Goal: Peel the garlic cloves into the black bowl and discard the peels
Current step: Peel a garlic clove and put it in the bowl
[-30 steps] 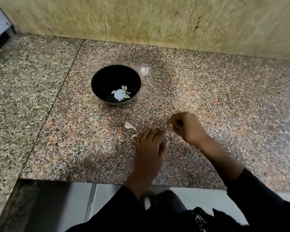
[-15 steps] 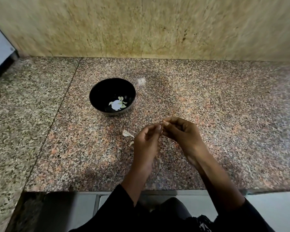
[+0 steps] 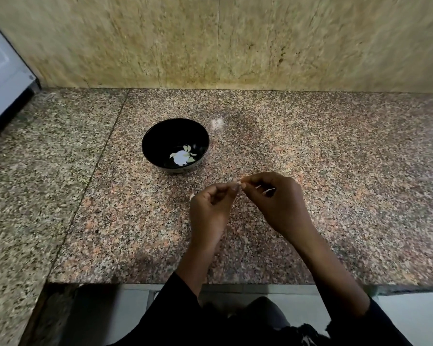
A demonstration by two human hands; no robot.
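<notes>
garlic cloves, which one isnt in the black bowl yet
The garlic clove pinched between the fingertips of the left hand and right hand above the speckled granite counter; the other pale peeled cloves lie inside the round black bowl.

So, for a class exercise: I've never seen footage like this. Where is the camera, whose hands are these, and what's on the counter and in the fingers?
There is one picture, from a wide-angle camera worn on a person's head, looking forward and down. No machine is involved: the two bare hands are the wearer's own. They work above a speckled granite counter against a stone wall. The left hand and right hand meet fingertip to fingertip, pinching something small and pale, probably a garlic clove being peeled; it is too small to tell for sure. Farther back stands a black bowl holding a few peeled cloves. A pale scrap, perhaps peel, peeks out beside the left hand.
</notes>
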